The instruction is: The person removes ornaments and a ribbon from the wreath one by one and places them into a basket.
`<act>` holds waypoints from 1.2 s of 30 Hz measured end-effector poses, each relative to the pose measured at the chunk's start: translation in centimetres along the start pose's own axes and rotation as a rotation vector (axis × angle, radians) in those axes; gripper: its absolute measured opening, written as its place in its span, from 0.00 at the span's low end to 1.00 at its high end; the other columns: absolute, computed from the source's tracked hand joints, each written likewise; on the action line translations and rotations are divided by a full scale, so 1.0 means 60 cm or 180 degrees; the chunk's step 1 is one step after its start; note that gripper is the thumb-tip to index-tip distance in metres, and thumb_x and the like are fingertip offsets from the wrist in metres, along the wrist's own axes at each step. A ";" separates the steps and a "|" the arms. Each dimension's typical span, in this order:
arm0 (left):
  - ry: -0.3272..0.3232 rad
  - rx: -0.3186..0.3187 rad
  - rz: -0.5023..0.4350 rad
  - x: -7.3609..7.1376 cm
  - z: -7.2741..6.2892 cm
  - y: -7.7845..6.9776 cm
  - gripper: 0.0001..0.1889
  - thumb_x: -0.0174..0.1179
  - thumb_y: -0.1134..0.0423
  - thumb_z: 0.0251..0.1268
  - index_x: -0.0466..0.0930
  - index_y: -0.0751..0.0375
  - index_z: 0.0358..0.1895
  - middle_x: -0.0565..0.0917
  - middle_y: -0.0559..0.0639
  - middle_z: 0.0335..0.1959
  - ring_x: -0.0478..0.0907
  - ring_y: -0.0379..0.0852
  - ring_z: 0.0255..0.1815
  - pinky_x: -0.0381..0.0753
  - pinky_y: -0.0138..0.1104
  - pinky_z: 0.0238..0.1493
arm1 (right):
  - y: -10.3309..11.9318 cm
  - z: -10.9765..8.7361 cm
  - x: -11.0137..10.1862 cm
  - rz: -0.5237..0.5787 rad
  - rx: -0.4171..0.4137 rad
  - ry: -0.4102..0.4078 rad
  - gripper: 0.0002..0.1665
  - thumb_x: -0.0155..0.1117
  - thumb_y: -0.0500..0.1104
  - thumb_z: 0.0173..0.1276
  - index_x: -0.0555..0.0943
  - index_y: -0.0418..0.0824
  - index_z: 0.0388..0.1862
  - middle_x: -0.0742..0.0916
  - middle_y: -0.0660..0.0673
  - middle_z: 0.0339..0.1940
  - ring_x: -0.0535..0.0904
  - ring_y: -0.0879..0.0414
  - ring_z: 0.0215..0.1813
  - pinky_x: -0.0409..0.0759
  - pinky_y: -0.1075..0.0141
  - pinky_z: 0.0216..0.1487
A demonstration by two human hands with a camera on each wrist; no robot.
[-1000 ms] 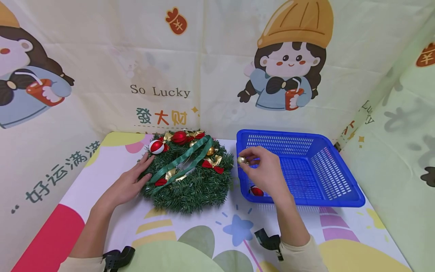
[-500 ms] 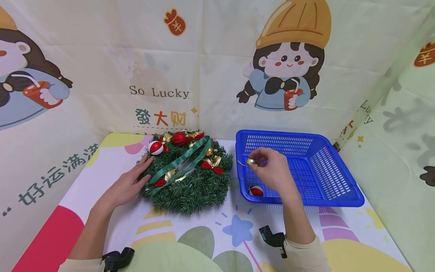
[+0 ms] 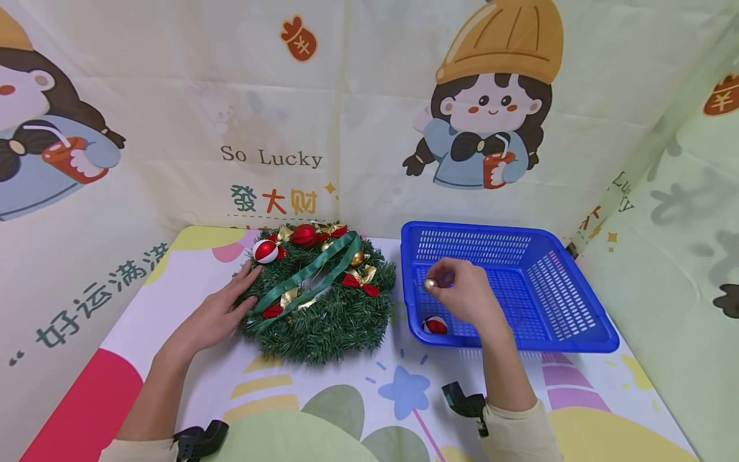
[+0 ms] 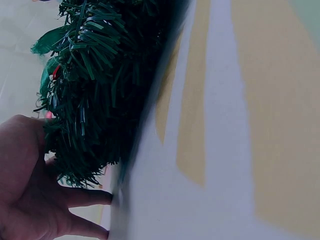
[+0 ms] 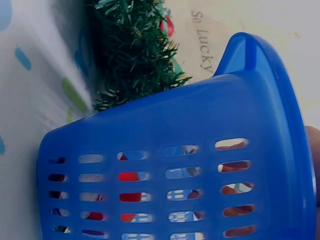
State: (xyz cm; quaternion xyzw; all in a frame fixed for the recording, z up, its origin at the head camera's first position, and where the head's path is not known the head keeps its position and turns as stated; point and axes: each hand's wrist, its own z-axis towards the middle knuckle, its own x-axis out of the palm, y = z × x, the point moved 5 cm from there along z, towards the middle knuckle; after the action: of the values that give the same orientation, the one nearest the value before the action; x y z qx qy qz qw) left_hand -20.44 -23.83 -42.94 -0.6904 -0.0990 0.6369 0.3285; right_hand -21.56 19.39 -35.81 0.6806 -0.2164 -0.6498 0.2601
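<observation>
In the head view, a green Christmas wreath (image 3: 329, 333) lies at the left, with a green ribbon (image 3: 306, 273), red and gold bows and several balls on it. My left hand (image 3: 219, 314) rests against its left side, fingers spread fairly straight. Over the left part of a blue basket (image 3: 473, 229), my right hand (image 3: 464, 298) pinches a small gold Christmas ball (image 3: 430, 284) between thumb and fingers. A red-and-white ball (image 3: 435, 325) lies in the basket's near left corner. The basket's wall (image 5: 235, 115) hides most of that hand in the right wrist view.
A patterned cloth (image 3: 340, 436) covers the table. Printed curtains (image 3: 369, 128) stand behind and at both sides. Each wrist wears a black camera mount; the right mount (image 3: 464, 401) sits in front of the basket.
My right hand has moved right with the gold ball, from the basket's left rim to inside it, then slightly lower. The left hand has stayed on the wreath.
</observation>
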 end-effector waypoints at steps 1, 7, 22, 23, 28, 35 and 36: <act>-0.0002 0.0000 -0.0002 0.000 0.000 0.000 0.34 0.50 0.54 0.85 0.49 0.52 0.86 0.45 0.59 0.87 0.52 0.75 0.82 0.58 0.69 0.75 | -0.002 0.001 0.002 0.0006 0.0009 0.0046 0.07 0.71 0.39 0.71 0.86 0.42 0.46 0.90 0.42 0.42 0.85 0.48 0.46 0.86 0.56 0.44; 0.0009 -0.0001 -0.0030 0.002 -0.001 0.002 0.34 0.50 0.54 0.85 0.49 0.52 0.86 0.44 0.59 0.88 0.51 0.76 0.82 0.57 0.70 0.74 | -0.014 0.006 0.014 0.0002 0.0048 0.0262 0.06 0.70 0.37 0.70 0.86 0.41 0.45 0.89 0.42 0.44 0.85 0.48 0.45 0.88 0.56 0.45; 0.0011 -0.0004 -0.0014 -0.003 0.005 0.001 0.34 0.50 0.55 0.84 0.49 0.52 0.86 0.45 0.59 0.88 0.51 0.75 0.82 0.57 0.70 0.75 | -0.023 0.017 0.040 -0.0250 0.0007 0.0538 0.08 0.69 0.31 0.63 0.85 0.38 0.41 0.88 0.43 0.38 0.82 0.49 0.41 0.85 0.56 0.44; 0.0012 -0.0004 -0.0018 -0.003 0.004 0.001 0.34 0.50 0.55 0.85 0.49 0.52 0.86 0.44 0.59 0.88 0.51 0.75 0.82 0.57 0.70 0.75 | -0.024 0.018 0.042 -0.0259 0.0008 0.0544 0.09 0.69 0.30 0.62 0.85 0.38 0.41 0.88 0.43 0.38 0.82 0.49 0.41 0.85 0.56 0.44; 0.0027 -0.0006 -0.0028 -0.002 0.003 0.002 0.34 0.50 0.55 0.85 0.48 0.52 0.86 0.44 0.60 0.87 0.51 0.76 0.82 0.56 0.70 0.75 | -0.024 0.019 0.050 -0.0336 -0.0057 0.0587 0.10 0.68 0.29 0.60 0.86 0.37 0.41 0.88 0.43 0.36 0.82 0.49 0.40 0.85 0.55 0.43; 0.0013 0.0002 -0.0026 0.000 0.001 0.003 0.35 0.50 0.55 0.85 0.48 0.52 0.86 0.45 0.60 0.87 0.51 0.76 0.82 0.57 0.70 0.74 | -0.026 0.021 0.057 -0.0418 -0.0112 0.0658 0.10 0.70 0.29 0.60 0.87 0.38 0.40 0.88 0.44 0.34 0.82 0.49 0.39 0.84 0.56 0.42; 0.0012 0.0002 -0.0025 0.000 0.001 0.003 0.35 0.50 0.55 0.84 0.48 0.52 0.86 0.45 0.60 0.87 0.51 0.76 0.82 0.57 0.70 0.74 | -0.025 0.021 0.058 -0.0434 -0.0131 0.0662 0.10 0.70 0.29 0.59 0.87 0.38 0.39 0.88 0.45 0.33 0.82 0.49 0.39 0.84 0.56 0.42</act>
State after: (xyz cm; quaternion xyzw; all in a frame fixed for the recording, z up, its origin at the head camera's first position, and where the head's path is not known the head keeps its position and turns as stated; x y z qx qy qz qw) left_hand -20.54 -23.95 -43.02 -0.6910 -0.1010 0.6344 0.3314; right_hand -22.66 18.28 -39.48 0.7520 -0.1280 -0.5963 0.2502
